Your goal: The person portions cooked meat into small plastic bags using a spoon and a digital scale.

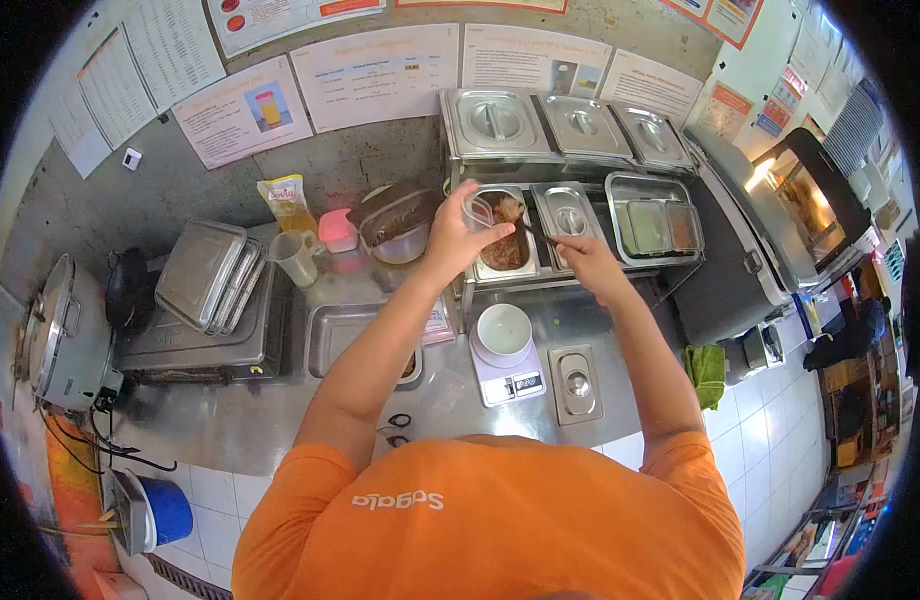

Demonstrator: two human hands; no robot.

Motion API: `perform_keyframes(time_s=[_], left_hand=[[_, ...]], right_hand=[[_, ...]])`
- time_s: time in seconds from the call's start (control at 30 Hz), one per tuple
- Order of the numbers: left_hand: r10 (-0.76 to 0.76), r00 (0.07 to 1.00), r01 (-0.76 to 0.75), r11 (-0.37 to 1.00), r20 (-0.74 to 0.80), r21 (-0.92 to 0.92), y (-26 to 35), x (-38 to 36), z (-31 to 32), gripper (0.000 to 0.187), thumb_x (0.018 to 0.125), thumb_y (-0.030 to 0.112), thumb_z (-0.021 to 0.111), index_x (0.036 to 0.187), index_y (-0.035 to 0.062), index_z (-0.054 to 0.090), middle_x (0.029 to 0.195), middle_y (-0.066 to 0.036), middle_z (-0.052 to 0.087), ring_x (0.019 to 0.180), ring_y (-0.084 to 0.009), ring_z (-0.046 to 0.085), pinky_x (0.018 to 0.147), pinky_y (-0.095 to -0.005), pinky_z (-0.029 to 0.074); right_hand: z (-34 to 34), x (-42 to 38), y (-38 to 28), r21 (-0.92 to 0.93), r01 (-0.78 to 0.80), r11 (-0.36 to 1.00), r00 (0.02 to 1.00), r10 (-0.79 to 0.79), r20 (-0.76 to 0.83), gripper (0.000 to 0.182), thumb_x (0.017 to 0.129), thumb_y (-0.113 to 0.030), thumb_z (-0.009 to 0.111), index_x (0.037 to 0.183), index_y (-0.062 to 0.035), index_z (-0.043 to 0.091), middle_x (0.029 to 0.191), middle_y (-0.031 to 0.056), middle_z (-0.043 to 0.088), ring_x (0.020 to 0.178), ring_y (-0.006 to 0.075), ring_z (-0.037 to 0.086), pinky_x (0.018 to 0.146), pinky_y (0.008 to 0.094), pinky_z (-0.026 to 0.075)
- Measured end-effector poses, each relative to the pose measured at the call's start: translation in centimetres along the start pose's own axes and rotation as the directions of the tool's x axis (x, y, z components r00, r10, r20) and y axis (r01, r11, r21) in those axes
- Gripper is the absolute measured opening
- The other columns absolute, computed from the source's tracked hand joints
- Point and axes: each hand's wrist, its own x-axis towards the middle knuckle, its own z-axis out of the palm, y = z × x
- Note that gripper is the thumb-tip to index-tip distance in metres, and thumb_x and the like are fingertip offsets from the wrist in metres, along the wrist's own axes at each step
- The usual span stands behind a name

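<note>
My left hand (457,235) is wrapped around a small clear plastic cup (477,210), tilted over a steel food pan (531,262). Dark reddish-brown food (502,252) lies in that pan. My right hand (587,264) grips the dark handle of a utensil (538,235); its head is among the food beside the cup, and I cannot make out its shape. Some paler food (508,208) shows at the utensil's end. Below the pan, a white bowl (504,332) sits on a digital kitchen scale (498,388). A steel pan lid (577,386) lies right of the scale.
Lidded steel pans (495,122) line the upper rack. Left on the counter stand a clear measuring jug (295,258), a pink container (337,231) and stacked trays (205,272). A steel tray (325,338) and scissors (397,430) lie nearer. A green cloth (706,375) hangs at right.
</note>
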Motion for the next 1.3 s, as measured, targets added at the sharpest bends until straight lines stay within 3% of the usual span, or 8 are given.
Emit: perform_keyframes(time_s=[0.17,0.27,0.37,0.43,0.53,0.73,1.0,1.3], left_hand=[[-0.123,0.992,0.122,0.992,0.009,0.014,-0.3,0.5,1.5,0.078,0.065,0.039,0.083,0.123,-0.0025,0.049,0.115,-0.020,0.057,0.105,-0.0290,0.058,0.091,-0.0374,0.044],[-0.101,0.995,0.101,0.993,-0.010,0.068,-1.7,1.2,2.7,0.077,0.066,0.041,0.081,0.122,-0.0025,0.050,0.110,-0.020,0.059,0.103,-0.0315,0.059,0.090,-0.0378,0.045],[-0.069,0.996,0.075,0.989,-0.053,0.125,-1.8,1.3,3.6,0.078,0.066,0.042,0.081,0.122,-0.0025,0.050,0.109,-0.021,0.061,0.102,-0.0327,0.059,0.089,-0.0384,0.045],[-0.054,0.997,0.057,0.996,-0.056,0.067,-2.0,1.7,4.2,0.077,0.066,0.040,0.081,0.122,-0.0027,0.050,0.109,-0.021,0.060,0.103,-0.0332,0.059,0.089,-0.0389,0.045],[-0.053,0.996,0.057,0.997,-0.067,0.050,-1.7,1.8,4.3,0.075,0.067,0.037,0.080,0.121,-0.0033,0.049,0.110,-0.022,0.060,0.104,-0.0344,0.058,0.089,-0.0398,0.045],[-0.056,0.994,0.065,0.993,-0.088,0.100,-2.4,2.0,4.7,0.071,0.067,0.033,0.080,0.119,-0.0042,0.048,0.109,-0.023,0.059,0.103,-0.0365,0.058,0.088,-0.0413,0.045],[-0.015,0.989,0.037,0.989,-0.149,0.146,-1.7,1.8,4.9,0.070,0.068,0.037,0.080,0.116,-0.0041,0.050,0.106,-0.022,0.060,0.099,-0.0360,0.059,0.086,-0.0415,0.046],[-0.064,0.987,0.084,0.987,-0.147,0.137,-0.4,1.3,4.8,0.062,0.071,0.028,0.079,0.115,-0.0037,0.050,0.102,-0.016,0.062,0.094,-0.0264,0.060,0.084,-0.0344,0.047]], right_hand=[[-1.0,-0.5,-2.6,0.074,0.166,0.983,0.980,-0.157,-0.120,0.028,0.090,-0.012,0.056,0.114,-0.0024,0.064,0.066,-0.0033,0.052,0.060,0.0069,0.044,0.055,0.0232,0.036],[-0.6,-1.1,-3.8,-0.054,0.320,0.946,0.925,-0.324,-0.198,0.027,0.089,-0.013,0.056,0.113,-0.0046,0.065,0.063,0.0010,0.055,0.059,0.0074,0.046,0.054,0.0255,0.037],[0.4,-2.3,-4.5,-0.207,0.395,0.895,0.871,-0.436,-0.225,0.026,0.089,-0.012,0.057,0.113,-0.0050,0.064,0.066,0.0109,0.061,0.056,0.0140,0.052,0.054,0.0300,0.041],[0.8,-2.7,-4.5,-0.370,0.376,0.849,0.861,-0.468,-0.200,0.027,0.087,-0.010,0.057,0.112,-0.0059,0.064,0.075,0.0191,0.064,0.059,0.0251,0.060,0.056,0.0350,0.045],[1.1,-3.1,-4.6,-0.521,0.386,0.761,0.834,-0.529,-0.155,0.027,0.084,-0.010,0.058,0.110,-0.0076,0.065,0.075,0.0186,0.064,0.064,0.0329,0.061,0.058,0.0399,0.047],[1.3,-3.4,-4.6,-0.743,0.306,0.596,0.816,-0.566,-0.119,0.032,0.083,-0.014,0.058,0.114,-0.0131,0.062,0.073,0.0142,0.062,0.065,0.0326,0.061,0.059,0.0445,0.049],[1.4,-4.2,-5.5,-0.813,0.287,0.507,0.789,-0.606,-0.100,0.033,0.083,-0.014,0.057,0.116,-0.0157,0.062,0.073,0.0107,0.061,0.063,0.0299,0.062,0.056,0.0415,0.049],[1.7,-4.5,-5.7,-0.851,0.265,0.454,0.751,-0.651,-0.113,0.036,0.082,-0.013,0.059,0.118,-0.0171,0.060,0.071,0.0083,0.058,0.059,0.0277,0.061,0.051,0.0386,0.049]])
